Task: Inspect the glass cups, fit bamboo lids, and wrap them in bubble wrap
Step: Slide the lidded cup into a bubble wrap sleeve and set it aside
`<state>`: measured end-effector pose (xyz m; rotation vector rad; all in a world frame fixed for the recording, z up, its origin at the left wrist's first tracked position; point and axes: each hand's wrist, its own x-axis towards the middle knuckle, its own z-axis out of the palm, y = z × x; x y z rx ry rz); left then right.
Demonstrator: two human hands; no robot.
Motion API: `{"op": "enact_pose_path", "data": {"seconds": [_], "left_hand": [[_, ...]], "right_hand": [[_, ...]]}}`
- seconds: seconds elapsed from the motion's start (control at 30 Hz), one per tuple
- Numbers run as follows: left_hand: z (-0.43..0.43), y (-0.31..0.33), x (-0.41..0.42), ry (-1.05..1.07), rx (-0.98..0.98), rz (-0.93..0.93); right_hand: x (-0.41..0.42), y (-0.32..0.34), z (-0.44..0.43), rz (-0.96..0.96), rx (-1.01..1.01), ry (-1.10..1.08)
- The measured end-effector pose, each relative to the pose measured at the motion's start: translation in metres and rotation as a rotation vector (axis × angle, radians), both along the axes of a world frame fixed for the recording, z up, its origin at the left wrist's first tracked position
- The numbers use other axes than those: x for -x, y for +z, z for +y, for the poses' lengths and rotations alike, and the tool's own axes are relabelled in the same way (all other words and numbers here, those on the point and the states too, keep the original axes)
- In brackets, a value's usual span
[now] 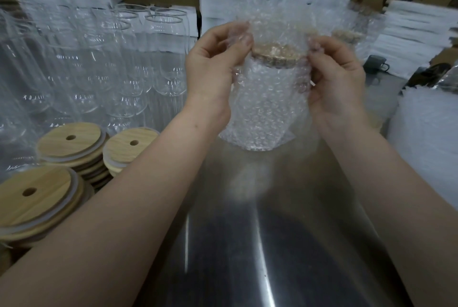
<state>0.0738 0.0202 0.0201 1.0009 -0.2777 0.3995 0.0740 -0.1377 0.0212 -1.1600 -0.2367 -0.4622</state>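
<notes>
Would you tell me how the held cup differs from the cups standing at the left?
The held cup is covered in bubble wrap; the left cups are bare. The held cup has a bamboo lid; the left cups are open. Both are upright.

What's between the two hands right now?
In the head view: the glass cup, bamboo lid on, inside bubble wrap that left hand and right hand pinch.
</notes>
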Motion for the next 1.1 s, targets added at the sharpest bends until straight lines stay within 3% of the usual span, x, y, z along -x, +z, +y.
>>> {"op": "enact_pose_path", "data": {"seconds": [0.23, 0.4, 0.53, 0.73, 0.8, 1.0, 1.1], "left_hand": [[-0.002, -0.005, -0.001, -0.102, 0.146, 0.095], [-0.004, -0.009, 0.002, -0.071, 0.05, 0.107], [-0.005, -0.012, 0.005, -0.07, -0.017, 0.12], [-0.016, -0.017, 0.011, -0.104, 0.083, 0.137], [-0.024, -0.021, 0.016, 0.04, -0.019, 0.082], [-0.041, -0.046, 0.032, 0.397, -0.667, -0.167], [-0.043, -0.047, 0.035, 0.448, -0.74, -0.198]], "right_hand": [[-0.001, 0.0, 0.001, 0.105, -0.133, 0.103], [-0.003, -0.003, 0.002, 0.113, -0.131, 0.041], [-0.006, -0.008, 0.004, 0.075, 0.023, -0.117], [-0.005, -0.01, 0.001, 0.087, 0.257, -0.317], [-0.003, -0.011, 0.003, 0.105, 0.335, -0.355], [0.008, 0.002, 0.007, 0.122, 0.636, -0.39], [0.016, 0.013, 0.011, 0.209, 0.779, -0.337]]}}
